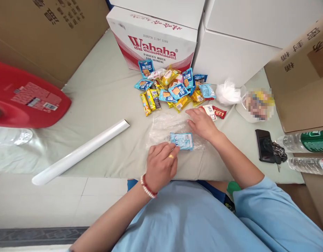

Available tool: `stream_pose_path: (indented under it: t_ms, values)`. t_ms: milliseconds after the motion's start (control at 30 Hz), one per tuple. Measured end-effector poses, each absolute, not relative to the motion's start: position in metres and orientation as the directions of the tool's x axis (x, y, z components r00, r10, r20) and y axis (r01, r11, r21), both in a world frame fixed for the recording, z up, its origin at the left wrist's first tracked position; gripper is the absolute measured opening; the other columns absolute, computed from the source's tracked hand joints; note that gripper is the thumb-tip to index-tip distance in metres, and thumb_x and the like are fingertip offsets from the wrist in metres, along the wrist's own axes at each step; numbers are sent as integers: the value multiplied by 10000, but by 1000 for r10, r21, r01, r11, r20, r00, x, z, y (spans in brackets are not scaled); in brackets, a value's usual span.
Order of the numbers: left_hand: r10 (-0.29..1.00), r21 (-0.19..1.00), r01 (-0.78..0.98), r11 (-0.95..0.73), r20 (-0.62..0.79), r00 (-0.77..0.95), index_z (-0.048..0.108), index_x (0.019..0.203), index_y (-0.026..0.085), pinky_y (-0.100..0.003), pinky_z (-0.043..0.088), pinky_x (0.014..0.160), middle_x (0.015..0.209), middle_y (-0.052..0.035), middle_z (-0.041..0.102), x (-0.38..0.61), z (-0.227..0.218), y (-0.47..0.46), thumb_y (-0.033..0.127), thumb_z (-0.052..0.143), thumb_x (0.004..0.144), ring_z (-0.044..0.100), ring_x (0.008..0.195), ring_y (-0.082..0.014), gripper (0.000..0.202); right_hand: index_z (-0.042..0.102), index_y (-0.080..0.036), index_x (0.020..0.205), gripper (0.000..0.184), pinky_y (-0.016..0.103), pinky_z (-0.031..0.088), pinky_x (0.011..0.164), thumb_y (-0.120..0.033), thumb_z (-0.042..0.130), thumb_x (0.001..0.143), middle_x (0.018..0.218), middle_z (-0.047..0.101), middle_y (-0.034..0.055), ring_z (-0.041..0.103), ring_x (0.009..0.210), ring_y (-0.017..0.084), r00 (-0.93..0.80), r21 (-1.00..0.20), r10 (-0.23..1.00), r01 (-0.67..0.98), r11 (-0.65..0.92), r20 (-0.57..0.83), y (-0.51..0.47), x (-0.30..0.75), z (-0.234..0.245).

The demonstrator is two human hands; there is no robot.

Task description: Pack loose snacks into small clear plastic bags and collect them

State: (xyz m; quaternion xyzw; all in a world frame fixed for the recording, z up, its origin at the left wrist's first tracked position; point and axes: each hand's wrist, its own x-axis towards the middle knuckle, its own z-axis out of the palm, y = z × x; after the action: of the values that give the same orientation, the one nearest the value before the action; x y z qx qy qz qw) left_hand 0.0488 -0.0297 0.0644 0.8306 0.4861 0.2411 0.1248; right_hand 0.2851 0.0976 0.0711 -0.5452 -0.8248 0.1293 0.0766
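A clear plastic bag [163, 122] is spread flat on the cloth-covered table. A light blue snack packet [186, 140] lies at its lower middle; whether it is inside or on top, I cannot tell. My left hand [161, 161] is at the bag's near left edge, fingers bent and closed on the film, fingertips by the packet's left end. My right hand [202, 124] rests with fingers apart over the bag's right side, close to a red and white snack packet [210, 111]. Beyond both hands is a heap of small snack packets [179, 91] in blue and yellow.
A Wahaha carton [153, 43] and white boxes [229, 52] stand at the back. Leftward are a white tube [82, 152] and a red jug [27, 94]. On the right lie a white bundled bag [228, 92], a phone [264, 145], keys [279, 153] and plastic bottles [305, 141].
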Motion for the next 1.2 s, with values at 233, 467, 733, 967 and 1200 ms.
stream_pose_path:
  t_ms: [233,467,733,967,1200]
  values:
    - [868,361,796,-486,95,487,673,1335,250,-481,429,861,1352,-105,701,78,37,13,212,415,1037,585,1122,-304,396,576,-137,1427,571,358,479,900,-295,737,902,1139,740,143,655,1068,304,-308,-264,898,937,229,-315,146,251,58]
    - [874,320,816,-481,103,475,700,1309,308,-483,418,869,1286,-126,661,79,39,11,223,458,1020,522,1152,-319,386,767,-146,994,143,292,430,855,-192,672,898,1057,741,97,657,1015,237,-509,-391,815,834,388,-278,152,267,72]
    - [903,303,853,-425,79,422,747,1207,295,-450,396,792,926,-121,635,81,33,5,238,428,1041,537,960,-300,364,770,-231,1150,282,280,392,717,-253,528,1007,998,663,71,616,852,200,-633,-326,762,755,569,-135,75,269,90]
    - [906,544,743,-391,82,416,786,1017,236,-383,441,802,860,-69,660,67,16,12,211,479,1013,614,886,-230,309,575,-348,1497,500,267,493,793,-186,403,1057,1054,589,54,594,905,179,-516,-457,856,769,447,-32,12,265,35]
    - [992,841,526,-129,118,53,722,1199,196,-336,530,832,885,-33,697,52,-1,13,353,592,951,654,830,-183,321,582,-343,1473,458,255,504,839,-230,377,1078,1091,560,47,574,931,171,-454,-490,890,786,378,-42,7,261,28]
